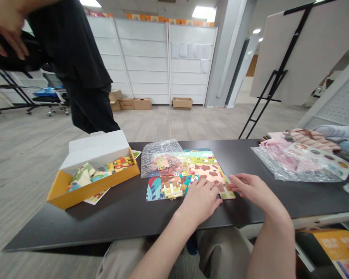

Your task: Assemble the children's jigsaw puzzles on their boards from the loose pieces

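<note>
Puzzle, right hand at edge, cloths well apart

I'm standing in what looks like an office: there's a chair on wheels, tall white panels, a big board on a stand, and bright ceiling lights.

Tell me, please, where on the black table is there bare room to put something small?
Bare patches on the black table: near left, between the yellow box and the left forearm; right of centre, between the right hand and the plastic-wrapped pink bundle. Crowded: the middle, with the puzzle, clear bag and left hand close together.
</note>
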A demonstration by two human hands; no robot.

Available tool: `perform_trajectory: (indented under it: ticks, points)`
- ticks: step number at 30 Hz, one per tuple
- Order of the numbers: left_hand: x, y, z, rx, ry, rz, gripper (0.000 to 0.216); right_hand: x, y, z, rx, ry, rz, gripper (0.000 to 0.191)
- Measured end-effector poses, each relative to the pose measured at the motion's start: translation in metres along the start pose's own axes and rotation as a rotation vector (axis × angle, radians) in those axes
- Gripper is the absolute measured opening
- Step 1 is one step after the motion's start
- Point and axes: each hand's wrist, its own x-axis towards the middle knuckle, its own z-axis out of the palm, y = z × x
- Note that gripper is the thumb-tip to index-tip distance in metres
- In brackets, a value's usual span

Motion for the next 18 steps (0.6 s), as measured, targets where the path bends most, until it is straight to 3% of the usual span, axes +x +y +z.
perform_trajectory:
  ticks: [4,10,18]
  points:
    - [-0.001,0.000,0.001,-0.034,0.019,-0.010,0.032,-0.002,-0.005,0.003,0.064,0.026,0.030,0.033]
    - [0.001,0.003,0.006,-0.024,0.058,-0.059,0.026,0.007,0.004,0.010,0.014,0.073,-0.108,0.030]
    - [-0.001,0.005,0.009,-0.049,0.089,-0.076,0.029,0.008,0.005,0.014,0.022,-0.012,-0.161,0.033]
